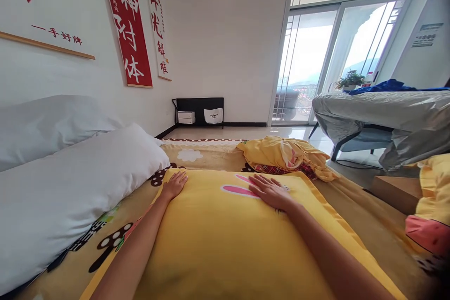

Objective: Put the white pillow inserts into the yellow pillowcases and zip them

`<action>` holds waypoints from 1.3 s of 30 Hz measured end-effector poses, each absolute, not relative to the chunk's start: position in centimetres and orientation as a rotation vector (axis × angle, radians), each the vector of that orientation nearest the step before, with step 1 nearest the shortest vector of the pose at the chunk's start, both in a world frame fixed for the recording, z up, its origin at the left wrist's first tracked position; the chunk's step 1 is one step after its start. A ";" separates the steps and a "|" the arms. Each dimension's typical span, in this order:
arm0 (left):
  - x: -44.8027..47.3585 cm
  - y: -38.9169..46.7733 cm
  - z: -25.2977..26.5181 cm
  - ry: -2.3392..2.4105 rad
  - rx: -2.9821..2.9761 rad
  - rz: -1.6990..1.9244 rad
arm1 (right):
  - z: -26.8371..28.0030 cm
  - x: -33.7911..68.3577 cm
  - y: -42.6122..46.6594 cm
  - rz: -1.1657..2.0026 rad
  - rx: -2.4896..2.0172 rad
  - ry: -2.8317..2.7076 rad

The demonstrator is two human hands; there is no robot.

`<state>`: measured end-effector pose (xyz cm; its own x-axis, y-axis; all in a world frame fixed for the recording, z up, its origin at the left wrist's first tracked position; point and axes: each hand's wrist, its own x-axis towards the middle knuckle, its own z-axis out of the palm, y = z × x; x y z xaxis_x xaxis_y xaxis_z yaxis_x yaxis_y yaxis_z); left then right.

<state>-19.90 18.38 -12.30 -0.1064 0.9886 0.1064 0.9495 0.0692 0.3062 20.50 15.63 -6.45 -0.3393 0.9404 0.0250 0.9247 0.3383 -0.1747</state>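
Note:
A plump yellow pillow [225, 239] with a flat border and a printed rabbit, its ears pink, lies in front of me on a patterned tan blanket [337, 197]. Near the pillow's far left corner, my left hand [175, 184] rests flat on the fabric, palm down and open. My right hand [270, 190] also lies flat on the pillow, fingers stretched out over the rabbit print and covering part of it. Neither hand grips anything.
White pillows [80, 183] lie along the left wall. Beyond the yellow pillow sits a crumpled yellow cloth heap [284, 152]. A cardboard box [395, 192] and more yellow fabric [436, 192] are at right, below a covered table [383, 105]. A black rack [199, 105] stands against the far wall.

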 end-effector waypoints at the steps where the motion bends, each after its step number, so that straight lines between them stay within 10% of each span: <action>1: -19.7 18.0 -12.0 2.201 2.020 0.455 | -6.7 22.1 16.1 0.187 -1.821 -2.415; 14: -4.7 13.2 -5.3 1.378 2.645 0.241 | -9.5 22.8 7.5 0.135 -1.353 -2.473; 23: 9.1 15.9 -5.3 1.631 2.480 0.187 | -12.8 25.9 -1.0 0.213 -1.213 -2.607; 39: 16.5 1.5 -11.2 0.827 2.478 0.735 | -14.3 35.1 23.0 0.974 -1.516 -1.747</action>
<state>16.51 1.53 -11.16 0.6824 0.6439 0.3461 0.4192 -0.7326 0.5363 35.12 22.97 -14.31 -0.1478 0.9889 -0.0126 0.5307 0.0685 -0.8448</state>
